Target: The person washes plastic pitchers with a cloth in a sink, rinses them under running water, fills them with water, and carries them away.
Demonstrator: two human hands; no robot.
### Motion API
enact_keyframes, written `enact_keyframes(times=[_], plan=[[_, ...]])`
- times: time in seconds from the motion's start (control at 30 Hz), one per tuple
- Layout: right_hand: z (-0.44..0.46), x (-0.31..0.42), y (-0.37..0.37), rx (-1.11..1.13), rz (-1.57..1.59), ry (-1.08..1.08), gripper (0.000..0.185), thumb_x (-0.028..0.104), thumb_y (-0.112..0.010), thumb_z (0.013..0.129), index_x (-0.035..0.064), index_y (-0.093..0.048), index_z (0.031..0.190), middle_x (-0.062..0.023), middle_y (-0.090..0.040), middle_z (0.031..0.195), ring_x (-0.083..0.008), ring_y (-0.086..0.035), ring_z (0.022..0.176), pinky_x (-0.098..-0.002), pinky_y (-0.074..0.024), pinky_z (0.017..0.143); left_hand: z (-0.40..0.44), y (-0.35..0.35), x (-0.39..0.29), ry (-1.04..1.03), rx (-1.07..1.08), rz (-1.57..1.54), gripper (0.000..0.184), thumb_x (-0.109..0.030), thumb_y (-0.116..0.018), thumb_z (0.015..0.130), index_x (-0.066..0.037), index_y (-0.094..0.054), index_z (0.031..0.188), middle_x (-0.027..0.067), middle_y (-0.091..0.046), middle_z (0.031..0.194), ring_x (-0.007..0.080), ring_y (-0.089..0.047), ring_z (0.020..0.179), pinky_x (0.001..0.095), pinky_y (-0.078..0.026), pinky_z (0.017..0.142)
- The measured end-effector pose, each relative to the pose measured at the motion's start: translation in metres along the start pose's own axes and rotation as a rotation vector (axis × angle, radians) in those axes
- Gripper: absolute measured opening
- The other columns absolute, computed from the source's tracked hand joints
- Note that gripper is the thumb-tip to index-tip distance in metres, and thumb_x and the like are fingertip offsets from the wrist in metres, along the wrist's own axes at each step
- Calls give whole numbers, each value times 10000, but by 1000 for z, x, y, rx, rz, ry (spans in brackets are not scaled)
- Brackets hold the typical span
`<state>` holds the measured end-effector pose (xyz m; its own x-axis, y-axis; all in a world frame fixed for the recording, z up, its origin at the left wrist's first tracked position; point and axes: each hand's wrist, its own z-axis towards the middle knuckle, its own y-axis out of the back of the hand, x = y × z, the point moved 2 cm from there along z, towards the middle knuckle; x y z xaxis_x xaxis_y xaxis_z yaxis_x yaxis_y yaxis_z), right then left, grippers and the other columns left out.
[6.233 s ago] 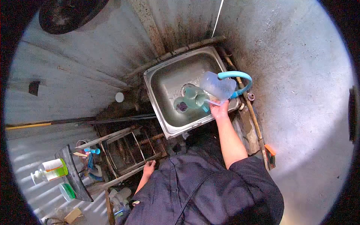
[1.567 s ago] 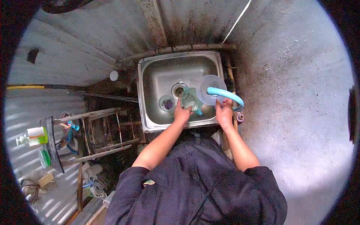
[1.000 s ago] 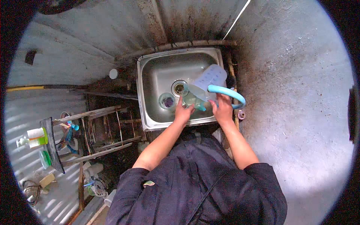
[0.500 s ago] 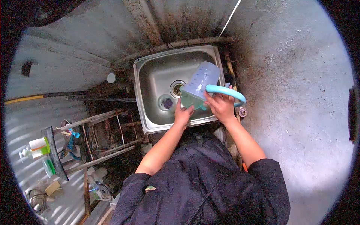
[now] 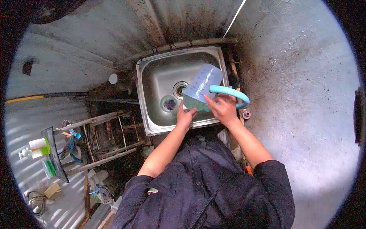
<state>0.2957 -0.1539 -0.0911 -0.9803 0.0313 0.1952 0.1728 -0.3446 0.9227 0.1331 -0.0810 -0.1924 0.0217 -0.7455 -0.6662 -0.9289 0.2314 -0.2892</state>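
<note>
A translucent measuring pitcher point(image 5: 206, 78) with dark scale marks and a light blue handle point(image 5: 229, 91) is tilted over the sink. At its lower end shows a pale green, see-through part point(image 5: 193, 103); whether this is a lid or a separate cup I cannot tell. My left hand point(image 5: 185, 116) grips that green part from below. My right hand point(image 5: 223, 109) is closed on the pitcher's side, beside the handle, with part of its fingers hidden. Left of the hands, a small clear bowl point(image 5: 162, 103) with a dark purple clump point(image 5: 170, 105) sits in the sink.
The steel sink point(image 5: 145, 110) has a drain point(image 5: 180, 91) in its middle. A stained wall point(image 5: 289, 76) stands close on the right. To the left are a wooden rack point(image 5: 106, 114), a pump bottle point(image 5: 36, 149) and a green-edged container point(image 5: 48, 169).
My right hand has shifted slightly left along the pitcher, its fingers now more on the pitcher's side. The pitcher has moved a little left. My left hand keeps almost the same place.
</note>
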Motion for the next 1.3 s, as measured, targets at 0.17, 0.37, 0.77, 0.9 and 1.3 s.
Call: enact_keyframes(times=[0.17,0.37,0.77,0.9,1.3], plan=[[4,-12,8,-7,76,-98,404,291,-705,725,193,-635,1111,-1,-625,915,-198,-580,898,-371,-395,774,-1,-2,1,-6,14,-88,857,57,-592,809,-136,-57,1451,189,-528,1109,251,-590,959,339,-537,800],[0,-29,-1,21,236,-191,315,272,-683,758,92,-658,1015,-79,-645,969,-292,-604,890,-411,-459,788,2,-4,0,1,9,-60,848,64,-582,813,-138,-60,1451,208,-522,1112,260,-588,961,347,-540,800],[-2,-33,-6,7,315,-227,273,149,-659,765,84,-647,1030,-131,-639,981,-332,-596,928,-423,-460,831,8,-9,-8,-21,1,17,820,65,-567,819,-131,-87,1454,203,-560,1039,242,-605,910,314,-547,739],[3,-22,2,-65,269,-157,222,123,-665,760,55,-669,971,-125,-651,911,-310,-613,852,-396,-479,772,6,-13,-11,-35,17,-23,819,72,-563,816,-129,-91,1453,205,-546,1068,247,-603,921,320,-546,752],[-4,-32,-11,-79,269,-139,212,61,-676,717,41,-675,928,-122,-656,913,-300,-625,816,-377,-489,722,8,-15,-13,-1,28,-54,856,41,-601,825,-165,-61,1457,239,-458,1195,264,-574,979,328,-546,788]])
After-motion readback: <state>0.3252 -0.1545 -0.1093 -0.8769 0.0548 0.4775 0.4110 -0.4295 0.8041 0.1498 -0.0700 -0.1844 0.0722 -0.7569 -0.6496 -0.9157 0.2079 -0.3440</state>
